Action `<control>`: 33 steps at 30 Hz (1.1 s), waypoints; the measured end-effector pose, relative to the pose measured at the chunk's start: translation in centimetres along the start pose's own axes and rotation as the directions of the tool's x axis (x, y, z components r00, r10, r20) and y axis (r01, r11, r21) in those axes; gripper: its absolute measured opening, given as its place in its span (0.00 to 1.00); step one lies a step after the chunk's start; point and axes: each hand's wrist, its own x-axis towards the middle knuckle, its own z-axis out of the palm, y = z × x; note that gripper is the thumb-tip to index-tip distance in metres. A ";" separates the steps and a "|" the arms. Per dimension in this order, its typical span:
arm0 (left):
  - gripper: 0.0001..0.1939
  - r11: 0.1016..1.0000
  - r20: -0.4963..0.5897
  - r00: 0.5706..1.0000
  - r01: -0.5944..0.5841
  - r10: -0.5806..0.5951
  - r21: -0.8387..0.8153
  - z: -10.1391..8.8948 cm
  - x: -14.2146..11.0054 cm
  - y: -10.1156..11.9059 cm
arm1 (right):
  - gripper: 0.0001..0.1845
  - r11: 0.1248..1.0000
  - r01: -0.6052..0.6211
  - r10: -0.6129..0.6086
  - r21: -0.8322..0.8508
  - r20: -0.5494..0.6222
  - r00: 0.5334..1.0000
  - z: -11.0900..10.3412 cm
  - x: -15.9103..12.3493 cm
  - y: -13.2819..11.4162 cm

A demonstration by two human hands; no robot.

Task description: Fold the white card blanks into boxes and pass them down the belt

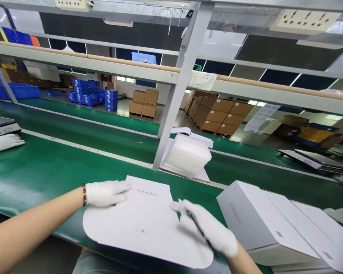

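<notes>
Resting on the upper left part of a white sheet point(153, 213), the left hand point(107, 193) is lying palm down, gloved, with its fingers stretched out flat. Its forearm, wearing one beaded bracelet point(84, 195), is slanting in from the sheet's left. Over the sheet's right side, the right hand point(207, 224), also gloved, is curling around a dark slim tool point(199, 228); the blur is hiding which kind of tool it is. The sheet itself is lying on the green tabletop point(45, 163), near its front edge, and is showing two rounded corners toward the person, one small red mark and one thin printed line.

To the right of the sheet, three white boxes point(246, 213) are standing close together, as far as I can count. Behind the sheet, one stack of white packing material point(185, 156) is sitting just beside one metal post point(185, 76). Far to the left of the sheet, one gloved hand of another person point(5, 143) is resting near a flat grey item point(1, 125).

The tabletop is running wide on both sides of the sheet. High above it, two power strips point(305, 22) are hanging on a metal beam. Well behind the sheet, in the room, four brown cartons point(144, 102) are standing in two layers, and blue crates point(82, 91) are piling up to their left.
</notes>
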 end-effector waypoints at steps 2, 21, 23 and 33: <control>0.30 0.990 -0.029 0.999 -0.034 0.038 0.137 1.6 -1.2 0.9 | 0.10 0.983 0.118 -0.096 -0.143 0.157 0.983 0.6 -2.6 0.0; 0.39 0.792 -0.269 0.932 0.030 -0.243 -0.610 14.3 -5.7 0.5 | 0.18 0.859 -0.477 0.507 0.186 -0.182 0.843 11.6 -13.6 2.8; 0.43 0.831 -0.318 0.932 -0.036 -0.173 -0.555 13.6 -4.6 0.4 | 0.22 0.866 -0.480 0.499 0.141 -0.184 0.847 11.2 -12.2 2.9; 0.26 0.974 -0.514 0.828 0.217 -0.221 -0.069 0.0 4.2 1.3 | 0.17 0.969 -0.198 0.241 0.147 -0.380 0.893 4.7 6.1 -1.1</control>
